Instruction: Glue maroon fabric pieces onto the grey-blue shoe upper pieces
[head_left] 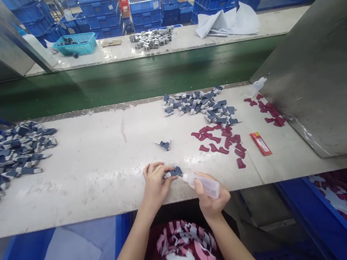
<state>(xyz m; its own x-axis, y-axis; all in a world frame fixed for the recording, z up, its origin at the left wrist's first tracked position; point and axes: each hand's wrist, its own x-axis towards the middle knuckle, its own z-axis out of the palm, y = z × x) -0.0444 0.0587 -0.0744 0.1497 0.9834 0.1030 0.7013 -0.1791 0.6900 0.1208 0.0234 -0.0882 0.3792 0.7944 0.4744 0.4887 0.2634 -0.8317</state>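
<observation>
My left hand point(157, 182) grips a small dark blue and white plastic part point(175, 171) just above the front of the worktable. In my right hand point(212, 197) is a translucent squeeze bottle point(206, 185), tilted so its thin nozzle meets or nearly meets the part; I cannot tell which. Another blue and white part point(164, 145) lies alone a little farther back. Beyond it spreads a pile of similar blue and white parts point(200, 105), with loose dark red pieces point(217, 138) in front.
A heap of blue and white parts point(16, 149) covers the table's left end. At right lie a red-orange packet point(260, 143), more red pieces point(271, 112) and a metal panel point(325, 78). A green conveyor belt point(143, 75) runs behind, before a shelf with a turquoise basket point(76, 44).
</observation>
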